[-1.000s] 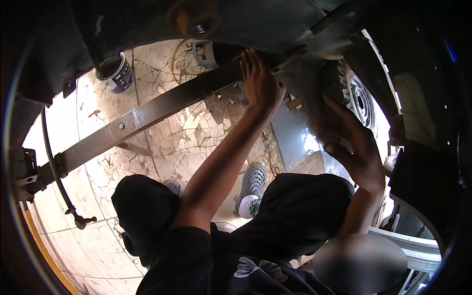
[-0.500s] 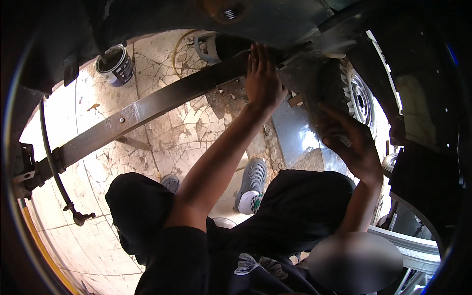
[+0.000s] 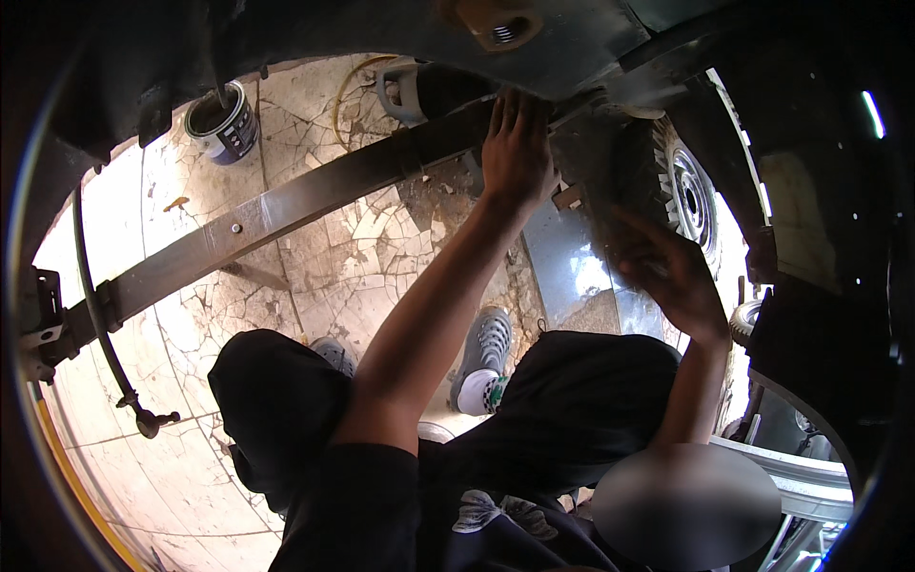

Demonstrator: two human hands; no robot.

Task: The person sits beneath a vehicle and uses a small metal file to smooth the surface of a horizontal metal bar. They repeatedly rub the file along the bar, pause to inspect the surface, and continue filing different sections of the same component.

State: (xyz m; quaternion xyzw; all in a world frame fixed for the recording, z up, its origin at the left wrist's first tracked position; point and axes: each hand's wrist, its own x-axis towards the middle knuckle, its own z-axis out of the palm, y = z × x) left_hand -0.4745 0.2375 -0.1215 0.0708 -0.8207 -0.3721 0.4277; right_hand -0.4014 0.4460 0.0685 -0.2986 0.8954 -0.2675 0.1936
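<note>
A long dark metal beam (image 3: 278, 208) runs slantwise from the lower left to the upper middle. At its upper right part, my left hand (image 3: 518, 157) grips the beam, its fingers laid over the top and their tips partly in shadow. My right hand (image 3: 672, 281) hangs to the right of the beam, apart from it. Its index finger points out, the other fingers are loosely bent and apart, and no object shows in them. Just beyond the right hand stands a wheel with a chunky tyre (image 3: 688, 195).
An opened paint can (image 3: 226, 129) stands on the cracked tile floor (image 3: 334, 253). A thin rod with a jointed end (image 3: 110, 353) hangs at left. Dark vehicle bodywork (image 3: 572, 43) closes in above and at right. A pale metal rim (image 3: 801, 477) lies lower right.
The whole view has shifted slightly. My left hand keeps its place on the beam. My right hand has moved a little, its index finger still out.
</note>
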